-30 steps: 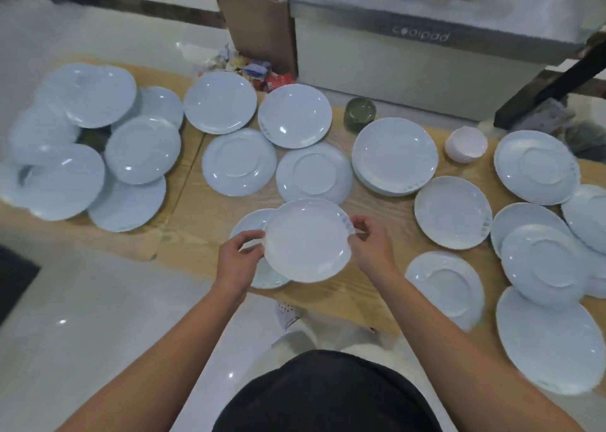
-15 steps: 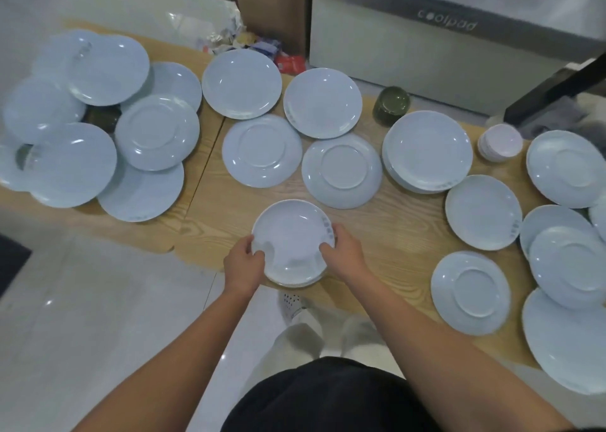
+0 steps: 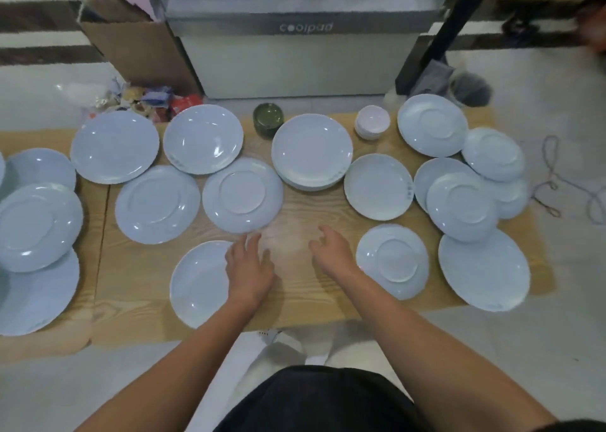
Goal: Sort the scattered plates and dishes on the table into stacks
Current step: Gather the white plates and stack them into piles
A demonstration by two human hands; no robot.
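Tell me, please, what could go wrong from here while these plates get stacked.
The near plate sits close to the table's front edge, by the left hand; a careless nudge could tip it off. On the right, an upside-down plate lies across overlapping plates; pulling one from beneath could send it sliding.

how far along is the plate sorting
Early. Done: one plate stack at the back and a small stack of bowls. In hand: nothing; the left hand is over the edge of the near plate, the right hand open above the table. Left: most plates lie single or overlapping, like the upturned plate.
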